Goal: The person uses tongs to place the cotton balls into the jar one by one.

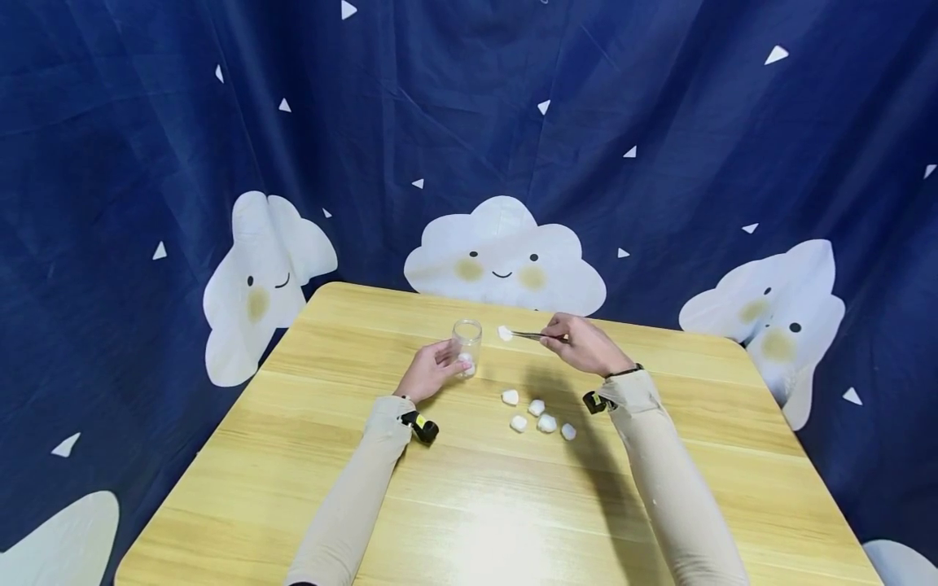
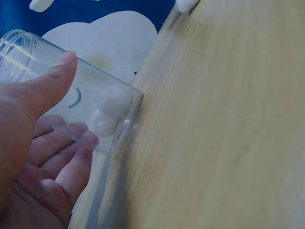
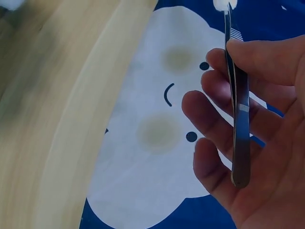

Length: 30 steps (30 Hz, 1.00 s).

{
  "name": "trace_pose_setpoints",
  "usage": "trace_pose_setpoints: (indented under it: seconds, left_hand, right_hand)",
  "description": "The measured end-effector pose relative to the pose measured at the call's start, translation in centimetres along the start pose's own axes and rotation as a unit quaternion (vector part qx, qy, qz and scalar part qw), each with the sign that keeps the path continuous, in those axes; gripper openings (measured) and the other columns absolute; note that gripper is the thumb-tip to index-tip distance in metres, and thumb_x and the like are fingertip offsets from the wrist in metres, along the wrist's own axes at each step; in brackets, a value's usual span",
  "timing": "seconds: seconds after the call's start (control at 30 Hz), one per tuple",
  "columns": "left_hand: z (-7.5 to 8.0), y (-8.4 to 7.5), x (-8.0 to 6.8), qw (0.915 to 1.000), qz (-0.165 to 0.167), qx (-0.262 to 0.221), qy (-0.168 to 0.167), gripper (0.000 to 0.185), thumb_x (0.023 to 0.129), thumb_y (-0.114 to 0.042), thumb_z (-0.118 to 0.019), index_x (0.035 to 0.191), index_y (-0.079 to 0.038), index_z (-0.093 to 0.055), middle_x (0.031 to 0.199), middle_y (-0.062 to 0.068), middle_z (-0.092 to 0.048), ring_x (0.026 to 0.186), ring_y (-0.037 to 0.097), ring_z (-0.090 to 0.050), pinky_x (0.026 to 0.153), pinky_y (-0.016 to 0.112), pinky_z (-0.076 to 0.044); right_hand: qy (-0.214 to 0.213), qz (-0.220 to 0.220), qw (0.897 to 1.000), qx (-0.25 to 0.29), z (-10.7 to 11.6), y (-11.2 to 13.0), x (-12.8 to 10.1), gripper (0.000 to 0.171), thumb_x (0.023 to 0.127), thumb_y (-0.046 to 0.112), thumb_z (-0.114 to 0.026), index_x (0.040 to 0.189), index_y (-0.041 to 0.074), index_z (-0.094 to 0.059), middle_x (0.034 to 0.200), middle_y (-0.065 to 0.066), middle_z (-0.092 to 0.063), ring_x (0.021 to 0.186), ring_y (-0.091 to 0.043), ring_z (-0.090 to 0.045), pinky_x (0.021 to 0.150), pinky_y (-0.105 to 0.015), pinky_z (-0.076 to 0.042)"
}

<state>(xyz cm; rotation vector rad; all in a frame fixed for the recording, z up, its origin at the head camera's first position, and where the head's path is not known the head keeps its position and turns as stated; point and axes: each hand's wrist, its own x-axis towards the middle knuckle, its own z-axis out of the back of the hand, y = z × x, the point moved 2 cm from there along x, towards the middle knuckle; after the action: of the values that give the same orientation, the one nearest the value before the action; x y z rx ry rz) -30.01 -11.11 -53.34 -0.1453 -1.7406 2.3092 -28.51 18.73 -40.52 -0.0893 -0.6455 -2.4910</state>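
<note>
My left hand (image 1: 431, 371) grips a clear, open-topped jar (image 2: 71, 81) that stands upright on the table, thumb on one side and fingers on the other. White cotton balls (image 2: 112, 109) lie at the jar's bottom. Metal tweezers (image 3: 240, 109) are pinched between thumb and fingers of my right hand (image 1: 585, 343). Their tips hold another cotton ball (image 1: 505, 333), raised to the right of the jar's mouth and apart from it. In the right wrist view that held cotton ball (image 3: 224, 5) is cut off by the top edge.
Several loose cotton balls (image 1: 546, 423) lie on the wooden table (image 1: 293, 488) in front of the right hand, right of the jar. A blue curtain (image 1: 469, 98) with white clouds hangs behind the table's far edge. Each wrist wears a small black camera (image 1: 421, 427).
</note>
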Motion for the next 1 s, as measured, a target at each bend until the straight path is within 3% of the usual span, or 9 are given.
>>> trace_pose_setpoints:
  seconds: [0.33,1.0]
  left_hand:
    - [0.0,-0.4,-0.2,1.0,0.001,0.004,-0.003,0.068,0.094,-0.022,-0.078,0.149,0.004,-0.049,0.152,0.022,-0.055,0.141,0.035,-0.055,0.121,0.041,-0.047]
    - [-0.1,-0.4,-0.3,0.9999,0.006,0.008,-0.008,0.068,0.093,-0.02,-0.078,0.149,0.005,-0.049,0.153,0.021,-0.055,0.141,0.035,-0.056,0.12,0.041,-0.048]
  right_hand:
    - [0.007,0.021,1.0,-0.004,0.0,0.4,1.2,0.018,0.102,0.015,-0.065,0.106,0.006,-0.08,0.09,-0.003,-0.066,0.072,-0.015,-0.054,0.065,-0.028,-0.046]
    - [0.011,0.056,0.998,-0.012,-0.2,1.9,3.0,0.017,0.102,0.012,-0.065,0.106,0.005,-0.08,0.091,-0.005,-0.065,0.074,-0.014,-0.055,0.067,-0.029,-0.048]
